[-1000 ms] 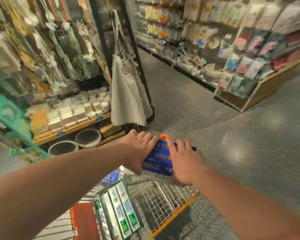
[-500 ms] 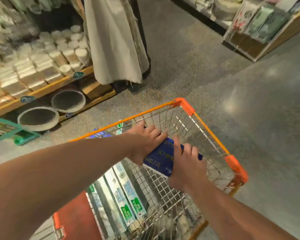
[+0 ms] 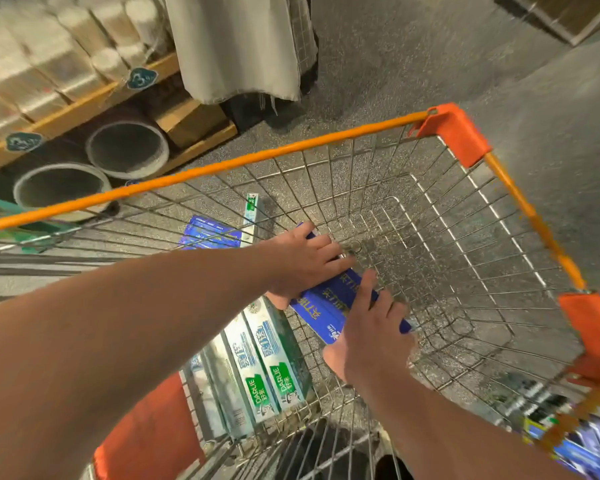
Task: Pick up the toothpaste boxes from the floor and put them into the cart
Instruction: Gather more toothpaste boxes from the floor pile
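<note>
Grey speckled floor [image 3: 413,64], 12 to 3 o'clock. Wire cart [image 3: 257,157] with orange rim, centre to 4 o'clock, mesh bottom bare on its 3 o'clock side. Wooden shelf [image 3: 84,102] of blurred pale packs, 10 o'clock. Hanging beige cloth [image 3: 236,46], 12 o'clock. Two round tubs [image 3: 127,148] under the shelf, 9 o'clock. Green-and-white toothpaste boxes [image 3: 267,362], side by side inside the cart, 6 o'clock, just beside the left wrist. More boxes [image 3: 208,233] seen through the wire wall at 9 o'clock; cannot tell whether inside the cart.

Blue toothpaste boxes [image 3: 329,306], at centre, inside the cart and low over its mesh, held between both hands. Left hand [image 3: 302,265] on the 11 o'clock end, fingers [image 3: 329,252] pressed together over the top. Right hand [image 3: 374,337] on the 5 o'clock end, fingers curled round the edge, forefinger laid along the top.
</note>
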`<state>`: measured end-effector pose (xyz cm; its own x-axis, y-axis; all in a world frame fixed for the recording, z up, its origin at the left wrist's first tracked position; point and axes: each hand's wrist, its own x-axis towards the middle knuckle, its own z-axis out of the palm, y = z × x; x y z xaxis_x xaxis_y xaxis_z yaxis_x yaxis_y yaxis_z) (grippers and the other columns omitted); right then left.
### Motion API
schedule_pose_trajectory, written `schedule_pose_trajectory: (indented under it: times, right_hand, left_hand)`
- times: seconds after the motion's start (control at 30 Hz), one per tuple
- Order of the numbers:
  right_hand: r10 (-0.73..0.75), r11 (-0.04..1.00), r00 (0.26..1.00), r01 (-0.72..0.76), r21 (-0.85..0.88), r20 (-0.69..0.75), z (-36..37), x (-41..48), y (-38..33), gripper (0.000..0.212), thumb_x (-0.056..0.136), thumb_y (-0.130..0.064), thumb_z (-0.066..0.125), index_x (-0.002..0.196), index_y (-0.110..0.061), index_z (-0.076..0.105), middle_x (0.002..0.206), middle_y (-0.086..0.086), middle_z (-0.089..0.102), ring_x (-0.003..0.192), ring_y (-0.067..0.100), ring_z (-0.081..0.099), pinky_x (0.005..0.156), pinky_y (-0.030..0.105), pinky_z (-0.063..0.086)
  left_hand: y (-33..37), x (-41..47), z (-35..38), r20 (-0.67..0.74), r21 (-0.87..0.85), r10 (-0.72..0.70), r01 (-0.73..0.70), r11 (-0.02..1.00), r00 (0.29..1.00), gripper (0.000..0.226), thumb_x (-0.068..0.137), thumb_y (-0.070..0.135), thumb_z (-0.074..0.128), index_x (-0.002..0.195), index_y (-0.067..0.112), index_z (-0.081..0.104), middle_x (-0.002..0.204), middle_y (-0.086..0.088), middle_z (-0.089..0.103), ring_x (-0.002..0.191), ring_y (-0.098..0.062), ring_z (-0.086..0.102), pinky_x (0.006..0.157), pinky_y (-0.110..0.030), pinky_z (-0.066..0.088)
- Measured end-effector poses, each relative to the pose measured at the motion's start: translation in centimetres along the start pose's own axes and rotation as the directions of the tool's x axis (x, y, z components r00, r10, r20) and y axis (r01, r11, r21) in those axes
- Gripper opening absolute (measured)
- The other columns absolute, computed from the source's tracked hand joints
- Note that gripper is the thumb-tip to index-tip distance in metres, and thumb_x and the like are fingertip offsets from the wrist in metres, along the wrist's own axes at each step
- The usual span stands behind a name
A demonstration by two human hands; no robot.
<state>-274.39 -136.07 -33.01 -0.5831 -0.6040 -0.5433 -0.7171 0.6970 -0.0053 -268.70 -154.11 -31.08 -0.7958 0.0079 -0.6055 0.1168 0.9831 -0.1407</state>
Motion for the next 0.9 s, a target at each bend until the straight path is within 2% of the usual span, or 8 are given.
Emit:
schedule_pose_trajectory:
  times: [0.1,0.27,0.53,0.67,0.9]
  right_hand:
    - [0.036,0.998,0.999,-0.037,0.054,0.014,1.1,0.4,-0.8,0.152,0.064,-0.055,0.085,0.149,-0.02,-0.036,0.15,0.012,0.016,0.138,0.033,0.023,0.094,0.051,0.046]
    - [0.062,0.991,0.995,-0.07,0.11,0.077,1.9,0.6,-2.0,0.15,0.068,-0.063,0.08,0.148,-0.019,-0.039,0.152,0.015,0.013,0.141,0.034,0.02,0.099,0.058,0.047]
    - [0.051,0.996,0.996,-0.056,0.063,0.07,2.8,0.6,-2.8,0.147,0.068,-0.07,0.075,0.149,-0.016,-0.035,0.148,0.013,0.018,0.135,0.032,0.025,0.092,0.051,0.05]
    - [0.03,0.999,0.997,-0.032,0.031,0.071,2.8,0.7,-2.4,0.148,0.066,-0.075,0.073,0.15,-0.017,-0.034,0.15,0.012,0.016,0.135,0.031,0.026,0.094,0.051,0.049]
    - [-0.074,0.997,0.997,0.074,0.001,0.029,2.8,1.2,-1.3,0.148,0.065,-0.071,0.075,0.151,-0.017,-0.032,0.149,0.012,0.017,0.134,0.032,0.026,0.092,0.052,0.048]
  left_hand:
    - [-0.4,0.6,0.9,0.013,0.019,0.019,-0.019,1.0,1.0,0.14,0.065,0.06,0.085,0.159,0.015,-0.009,0.153,-0.014,0.026,0.136,-0.032,0.035,0.113,-0.056,0.026]
    - [-0.6,1.2,1.9,0.017,0.022,0.057,-0.058,0.998,0.998,0.134,0.064,0.052,0.087,0.158,0.017,-0.002,0.154,-0.013,0.025,0.137,-0.031,0.034,0.115,-0.057,0.021]
    - [-0.7,1.7,3.6,0.051,0.007,0.062,-0.063,0.998,0.997,0.125,0.077,0.043,0.08,0.16,0.022,-0.01,0.163,-0.009,0.011,0.149,-0.03,0.02,0.122,-0.061,0.006]
    - [-0.6,1.7,3.9,0.013,-0.009,0.056,-0.056,0.998,0.998,0.128,0.07,0.046,0.083,0.159,0.022,-0.007,0.161,-0.007,0.015,0.147,-0.029,0.022,0.122,-0.06,0.007]
    - [-0.1,1.4,4.9,-0.038,-0.054,-0.013,0.01,0.999,0.999,0.131,0.067,0.048,0.083,0.149,0.024,-0.016,0.155,-0.006,0.023,0.142,-0.029,0.027,0.122,-0.061,0.007]
